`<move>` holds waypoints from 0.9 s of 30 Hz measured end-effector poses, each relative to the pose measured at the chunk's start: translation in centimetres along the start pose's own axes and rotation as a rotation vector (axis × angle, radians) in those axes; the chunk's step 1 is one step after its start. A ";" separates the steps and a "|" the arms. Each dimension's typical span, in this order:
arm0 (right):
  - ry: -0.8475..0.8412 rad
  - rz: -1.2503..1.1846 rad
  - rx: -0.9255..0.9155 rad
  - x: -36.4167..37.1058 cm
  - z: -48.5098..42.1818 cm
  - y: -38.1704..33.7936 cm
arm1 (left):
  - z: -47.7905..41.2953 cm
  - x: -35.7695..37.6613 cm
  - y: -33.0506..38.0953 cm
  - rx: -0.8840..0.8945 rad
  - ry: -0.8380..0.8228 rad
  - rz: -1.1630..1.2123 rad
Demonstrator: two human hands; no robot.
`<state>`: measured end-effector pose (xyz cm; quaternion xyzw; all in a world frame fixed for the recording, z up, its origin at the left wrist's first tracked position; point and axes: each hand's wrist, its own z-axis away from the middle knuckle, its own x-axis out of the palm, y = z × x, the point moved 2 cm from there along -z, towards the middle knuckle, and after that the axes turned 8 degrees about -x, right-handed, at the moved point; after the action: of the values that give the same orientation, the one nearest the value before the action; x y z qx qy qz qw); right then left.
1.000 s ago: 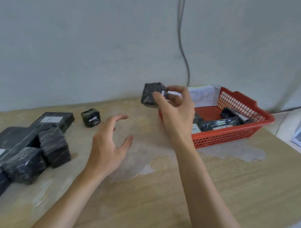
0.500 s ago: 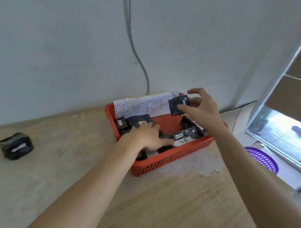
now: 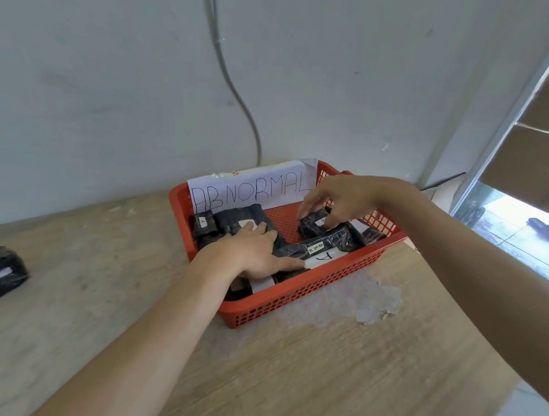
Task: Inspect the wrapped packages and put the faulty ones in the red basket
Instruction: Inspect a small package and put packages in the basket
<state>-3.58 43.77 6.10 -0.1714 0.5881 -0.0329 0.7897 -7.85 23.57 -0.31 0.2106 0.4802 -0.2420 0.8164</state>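
Fingertips [image 3: 328,220] of my right hand [image 3: 345,198] pinch a small black package [image 3: 311,227] low in the red basket [image 3: 295,298], toward its back right. My left hand [image 3: 253,253] lies flat, fingers straight, pressing the other packages [image 3: 235,222] there. A lone package [image 3: 1,273] sits on the table [image 3: 323,380], well apart.

Head view, as I see it from my station. Desk [image 3: 323,380]: pale wood-grain top, with a worn whitish patch [image 3: 357,298] where the surface has peeled, its flakes curling at the right edge. Wall [image 3: 116,77]: plain pale grey-blue, meeting the desk's far edge. Cable [image 3: 239,97]: grey, running down the wall in a curve. Paper sign [image 3: 252,188]: white sheet, hand-lettered ABNORMAL, standing upright before the wall. Far right: a metal window frame [image 3: 500,122] with bright glass [image 3: 515,228] below.
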 end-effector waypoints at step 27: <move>0.333 0.420 0.234 0.6 -4.0 3.1 | 0.1 0.2 0.0 0.001 -0.001 0.040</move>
<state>-7.63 45.61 3.61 0.0541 0.7243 0.0363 0.6864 -7.69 23.44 -0.41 0.2205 0.4754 -0.2260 0.8211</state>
